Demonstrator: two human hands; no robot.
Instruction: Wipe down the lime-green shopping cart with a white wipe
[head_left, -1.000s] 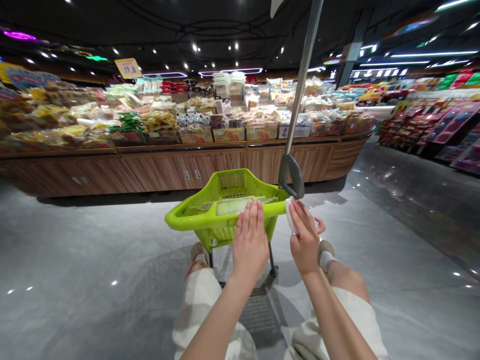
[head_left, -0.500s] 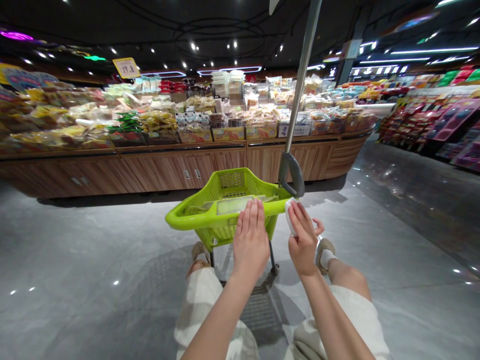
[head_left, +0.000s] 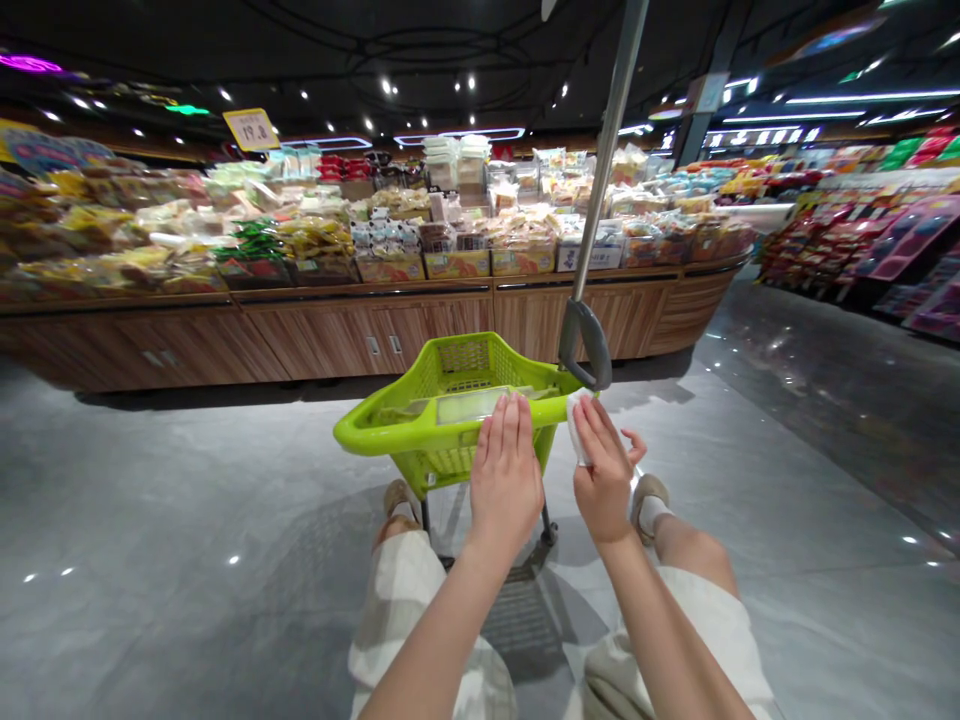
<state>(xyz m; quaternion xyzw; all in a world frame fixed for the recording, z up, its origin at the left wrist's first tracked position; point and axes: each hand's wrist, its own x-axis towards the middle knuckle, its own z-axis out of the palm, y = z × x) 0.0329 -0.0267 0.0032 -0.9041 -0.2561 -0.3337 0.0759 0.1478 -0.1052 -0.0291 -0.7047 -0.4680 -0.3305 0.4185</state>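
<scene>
A bright green shopping cart [head_left: 409, 437] stands in front of me, between my feet. Over the middle of its handle lie the fingers of my left hand [head_left: 508, 475], held close together, with the thumb hidden beneath. My right hand [head_left: 606, 480] presses a white tissue [head_left: 576, 428] against the right end of the handle; its little finger sticks out to the side. A clear label panel [head_left: 472, 405] is set in the handle just left of my left fingers. Close above the tissue, a grey loop grip [head_left: 587, 345] joins a metal pole [head_left: 606, 150] at the cart's corner.
A long wooden display counter [head_left: 315, 340] with packaged snacks [head_left: 322, 235] stretches across behind the cart. A price sign [head_left: 251, 130] rises above it. More shelves of goods [head_left: 892, 235] stand at the right. Around the cart is glossy grey floor [head_left: 187, 500].
My right hand has shifted slightly left along the handle with the tissue. My left hand stays at the same place on the handle.
</scene>
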